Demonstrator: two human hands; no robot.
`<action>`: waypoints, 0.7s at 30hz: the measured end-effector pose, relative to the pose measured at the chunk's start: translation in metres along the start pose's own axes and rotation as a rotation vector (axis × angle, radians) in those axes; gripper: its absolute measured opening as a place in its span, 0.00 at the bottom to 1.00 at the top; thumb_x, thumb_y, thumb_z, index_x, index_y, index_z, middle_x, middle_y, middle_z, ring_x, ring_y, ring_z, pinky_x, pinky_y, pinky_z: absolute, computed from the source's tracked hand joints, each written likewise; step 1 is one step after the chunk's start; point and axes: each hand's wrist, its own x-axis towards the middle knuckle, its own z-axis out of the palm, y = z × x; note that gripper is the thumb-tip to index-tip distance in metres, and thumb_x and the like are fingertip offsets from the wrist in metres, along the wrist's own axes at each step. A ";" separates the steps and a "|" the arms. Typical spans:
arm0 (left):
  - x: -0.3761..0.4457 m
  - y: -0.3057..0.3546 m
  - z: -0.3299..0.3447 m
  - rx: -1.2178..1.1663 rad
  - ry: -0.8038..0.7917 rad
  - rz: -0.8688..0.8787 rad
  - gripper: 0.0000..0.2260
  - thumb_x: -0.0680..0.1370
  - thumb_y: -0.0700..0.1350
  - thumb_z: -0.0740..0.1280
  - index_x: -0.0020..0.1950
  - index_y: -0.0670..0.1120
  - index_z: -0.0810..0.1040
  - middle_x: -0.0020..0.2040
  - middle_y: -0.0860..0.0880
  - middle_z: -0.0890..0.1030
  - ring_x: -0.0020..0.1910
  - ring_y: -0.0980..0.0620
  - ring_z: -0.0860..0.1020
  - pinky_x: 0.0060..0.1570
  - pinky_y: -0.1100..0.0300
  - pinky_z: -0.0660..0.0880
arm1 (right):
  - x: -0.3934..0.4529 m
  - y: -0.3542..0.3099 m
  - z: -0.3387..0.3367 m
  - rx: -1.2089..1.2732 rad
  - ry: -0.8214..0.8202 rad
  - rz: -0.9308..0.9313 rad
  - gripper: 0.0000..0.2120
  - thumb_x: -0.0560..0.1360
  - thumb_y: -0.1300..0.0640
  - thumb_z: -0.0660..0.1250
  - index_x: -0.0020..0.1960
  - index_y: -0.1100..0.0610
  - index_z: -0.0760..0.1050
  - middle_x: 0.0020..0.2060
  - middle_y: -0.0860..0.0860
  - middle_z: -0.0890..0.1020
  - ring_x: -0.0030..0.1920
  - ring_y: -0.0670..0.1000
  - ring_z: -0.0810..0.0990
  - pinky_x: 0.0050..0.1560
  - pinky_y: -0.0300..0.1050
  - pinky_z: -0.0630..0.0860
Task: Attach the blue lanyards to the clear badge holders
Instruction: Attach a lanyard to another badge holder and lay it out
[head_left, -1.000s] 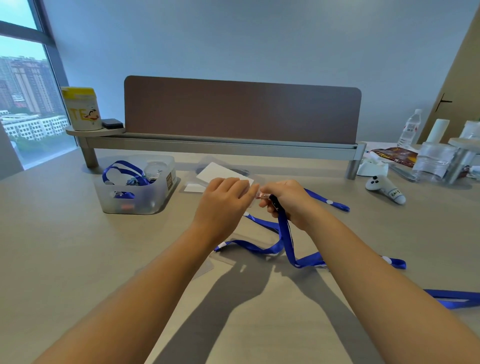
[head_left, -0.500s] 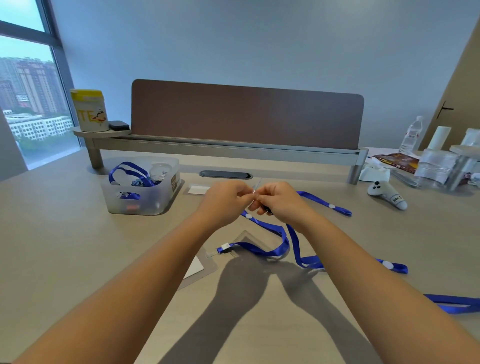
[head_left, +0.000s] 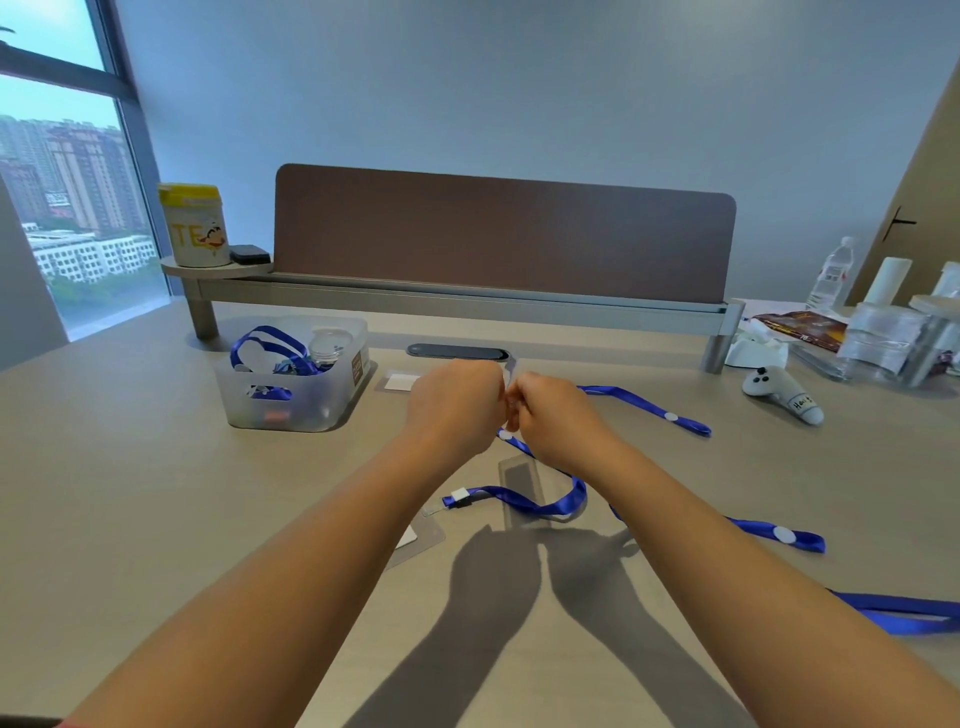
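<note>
My left hand (head_left: 453, 402) and my right hand (head_left: 550, 410) meet fist to fist above the middle of the table. Between them a clear badge holder (head_left: 510, 370) shows edge-on, pinched by the left hand. The right hand grips the clip end of a blue lanyard (head_left: 558, 501) whose strap drops to the table and loops right. A second clear badge holder (head_left: 423, 538) with a white card lies flat under my left forearm, beside the lanyard's buckle. Another blue lanyard (head_left: 649, 408) lies behind my right hand.
A translucent bin (head_left: 291, 382) with blue lanyards stands at the left. A white card (head_left: 397, 383) lies beside it. A desk divider (head_left: 498, 244) runs across the back. A white controller (head_left: 782, 395), plastic bags and a bottle sit far right. Another blue strap (head_left: 904, 613) lies at the right edge.
The badge holder has turned from flat-facing to edge-on between my hands. Both hands have closed tighter together at the clip, and the view has tilted up slightly.
</note>
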 end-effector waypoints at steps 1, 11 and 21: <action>-0.001 0.000 0.002 0.015 0.005 0.006 0.09 0.78 0.42 0.62 0.56 0.42 0.76 0.53 0.42 0.81 0.51 0.46 0.79 0.55 0.56 0.75 | 0.000 0.000 0.000 -0.018 0.002 -0.003 0.10 0.78 0.65 0.55 0.57 0.63 0.71 0.51 0.60 0.81 0.45 0.54 0.76 0.47 0.47 0.73; -0.005 -0.002 0.008 0.004 0.141 0.070 0.13 0.79 0.47 0.59 0.60 0.42 0.71 0.57 0.44 0.79 0.52 0.48 0.79 0.52 0.59 0.76 | 0.002 -0.002 -0.004 -0.064 0.005 -0.016 0.11 0.78 0.62 0.56 0.58 0.63 0.71 0.52 0.60 0.80 0.51 0.57 0.79 0.52 0.48 0.76; 0.006 -0.010 0.000 -0.755 -0.123 -0.141 0.12 0.76 0.53 0.62 0.39 0.47 0.70 0.39 0.47 0.75 0.38 0.52 0.73 0.37 0.65 0.70 | 0.005 0.008 -0.009 0.436 -0.017 -0.011 0.12 0.80 0.64 0.51 0.51 0.63 0.73 0.33 0.46 0.73 0.36 0.43 0.71 0.39 0.34 0.71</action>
